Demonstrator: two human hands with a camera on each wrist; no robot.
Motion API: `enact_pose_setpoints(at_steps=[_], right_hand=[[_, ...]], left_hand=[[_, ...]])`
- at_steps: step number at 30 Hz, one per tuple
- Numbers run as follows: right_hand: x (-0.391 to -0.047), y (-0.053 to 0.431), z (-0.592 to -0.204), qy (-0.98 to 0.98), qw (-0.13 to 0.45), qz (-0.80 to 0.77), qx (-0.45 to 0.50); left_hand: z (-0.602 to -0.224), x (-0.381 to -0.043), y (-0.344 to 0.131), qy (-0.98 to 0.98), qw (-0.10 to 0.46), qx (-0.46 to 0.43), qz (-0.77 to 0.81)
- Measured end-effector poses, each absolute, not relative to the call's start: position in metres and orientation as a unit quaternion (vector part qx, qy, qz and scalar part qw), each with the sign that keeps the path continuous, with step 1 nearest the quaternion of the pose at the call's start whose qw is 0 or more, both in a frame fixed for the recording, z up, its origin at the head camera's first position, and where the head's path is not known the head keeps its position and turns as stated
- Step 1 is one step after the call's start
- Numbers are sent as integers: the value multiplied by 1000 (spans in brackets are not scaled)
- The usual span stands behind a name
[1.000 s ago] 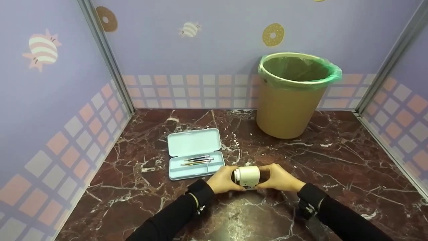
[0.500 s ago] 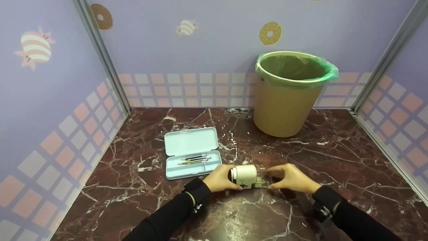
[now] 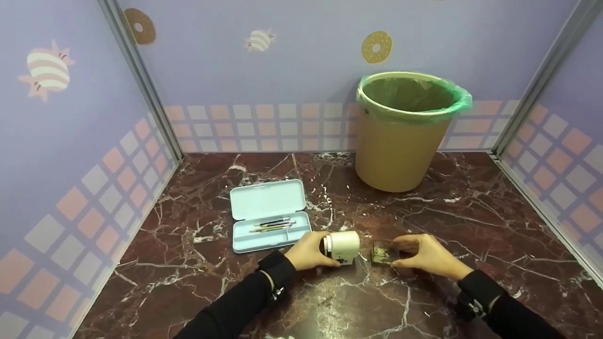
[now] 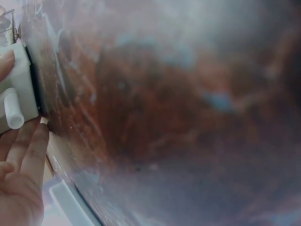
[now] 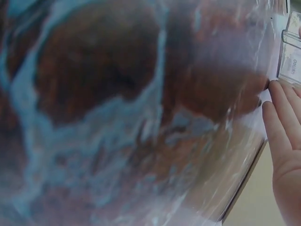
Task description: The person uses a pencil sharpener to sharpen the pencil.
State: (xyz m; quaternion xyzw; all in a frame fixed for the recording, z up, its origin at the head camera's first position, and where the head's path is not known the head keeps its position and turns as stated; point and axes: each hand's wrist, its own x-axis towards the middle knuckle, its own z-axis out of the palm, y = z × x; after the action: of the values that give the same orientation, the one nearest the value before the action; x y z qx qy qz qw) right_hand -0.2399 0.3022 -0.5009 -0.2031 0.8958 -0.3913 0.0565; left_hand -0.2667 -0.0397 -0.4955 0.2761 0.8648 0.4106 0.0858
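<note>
In the head view a cream-white desktop pencil sharpener [image 3: 345, 242] stands on the marble-patterned table. My left hand [image 3: 308, 252] grips it from the left side. Its white crank handle [image 4: 14, 110] shows in the left wrist view, with my left fingers [image 4: 33, 155] against the body. A clear drawer [image 3: 381, 253] with pencil shavings inside is apart from the sharpener, just to its right. My right hand [image 3: 431, 256] pinches that drawer by its right end, low over the table. Part of the clear drawer [image 5: 290, 56] also appears at the edge of the right wrist view.
Left of the sharpener lies an opened light-blue pencil case [image 3: 268, 200] with several pencils [image 3: 273, 225] in it. A tan waste bin [image 3: 398, 150] with a green liner stands at the back right. Patterned walls enclose the table at the back and both sides.
My right hand has moved to the right and pulled the clear drawer out of the sharpener, leaving a gap between them. My left hand has kept its hold on the sharpener.
</note>
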Motion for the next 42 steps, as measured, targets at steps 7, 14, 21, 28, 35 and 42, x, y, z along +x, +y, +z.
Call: enact_pose_setpoints(at_steps=[7, 14, 21, 28, 35, 42], right_hand=[[-243, 310, -481, 890, 30, -418, -182], [-255, 326, -425, 892, 9, -429, -141], [-268, 345, -355, 901, -48, -417, -112], [-288, 357, -294, 913, -72, -398, -46], [-310, 356, -247, 923, -111, -367, 1], [-342, 343, -226, 916, -228, -329, 36]], left_hand=[[-498, -268, -39, 861, 84, 279, 418], [-500, -269, -39, 858, 84, 280, 422], [-500, -270, -39, 856, 86, 281, 425], [-501, -269, -42, 857, 87, 281, 424], [-498, -268, -41, 861, 87, 278, 417], [-495, -268, -39, 858, 91, 281, 420]])
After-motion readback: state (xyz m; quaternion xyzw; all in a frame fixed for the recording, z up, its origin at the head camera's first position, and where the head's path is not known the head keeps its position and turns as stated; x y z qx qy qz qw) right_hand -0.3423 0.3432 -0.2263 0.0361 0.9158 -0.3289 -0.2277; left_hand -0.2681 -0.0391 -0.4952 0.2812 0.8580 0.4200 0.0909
